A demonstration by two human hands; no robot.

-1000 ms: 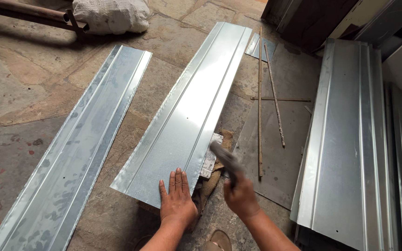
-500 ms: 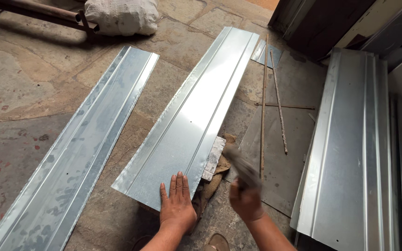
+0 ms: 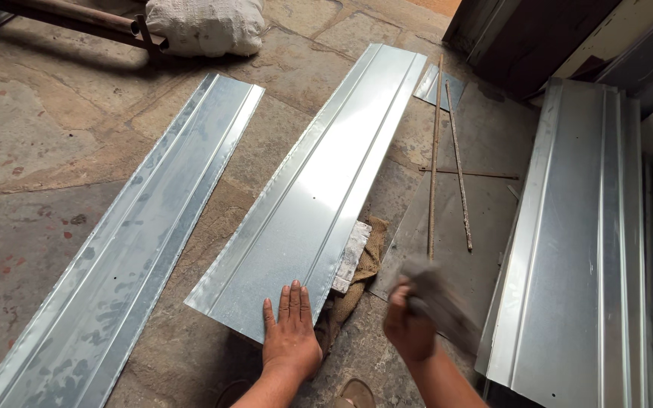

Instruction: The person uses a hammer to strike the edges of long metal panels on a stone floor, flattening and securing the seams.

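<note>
A long galvanised metal sheet [image 3: 319,196] lies on the stone floor, running from near me to the far middle. My left hand [image 3: 290,332] presses flat on its near corner, fingers spread. My right hand [image 3: 410,326] is raised just right of the sheet, closed around a grey tool [image 3: 436,302] that is blurred by motion; it looks like a hammer or mallet. Beside the sheet's near right edge sits a pale wooden block [image 3: 351,255] on a brown sackcloth rag [image 3: 364,264].
A second metal sheet [image 3: 137,249] lies to the left. A stack of ribbed sheets [image 3: 591,249] stands at the right. Thin rusty rods [image 3: 447,166] lie on a flat dark plate. A white sack [image 3: 205,26] and a rusty pipe [image 3: 69,17] are at the back.
My right hand with the tool has swung from over the sheet's edge out to the right and lower. My left hand has stayed pressed on the sheet.
</note>
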